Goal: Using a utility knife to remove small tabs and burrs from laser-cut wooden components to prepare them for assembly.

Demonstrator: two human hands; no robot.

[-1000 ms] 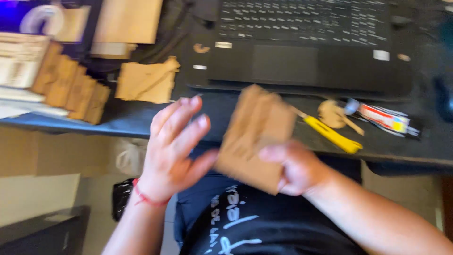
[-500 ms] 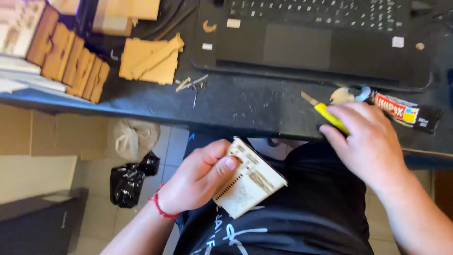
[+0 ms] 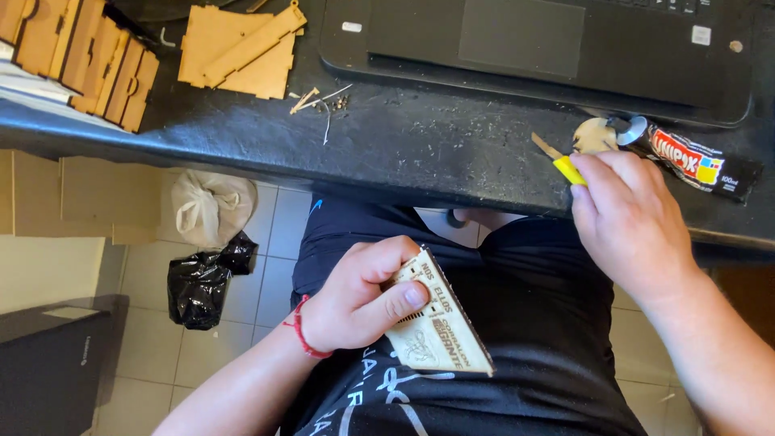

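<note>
My left hand (image 3: 363, 295) grips a thin engraved wooden panel (image 3: 440, 331) over my lap, thumb across its upper part. My right hand (image 3: 630, 218) is closed around a yellow utility knife (image 3: 561, 161) at the front edge of the black desk (image 3: 404, 145); the blade tip points up and left. A black glue tube (image 3: 694, 153) with a red label lies just beyond that hand, next to a small round wooden piece (image 3: 593, 133).
A black laptop (image 3: 533, 48) sits at the back of the desk. Flat plywood cutouts (image 3: 238, 48) and a row of upright wooden pieces (image 3: 89, 60) lie at the left. Wood slivers (image 3: 319, 101) are scattered mid-desk. White (image 3: 210, 206) and black (image 3: 202, 278) bags rest on the tiled floor.
My right hand let go of the panel and moved up right to the yellow knife, closing on it. My left hand took the panel and lowered it to my lap.
</note>
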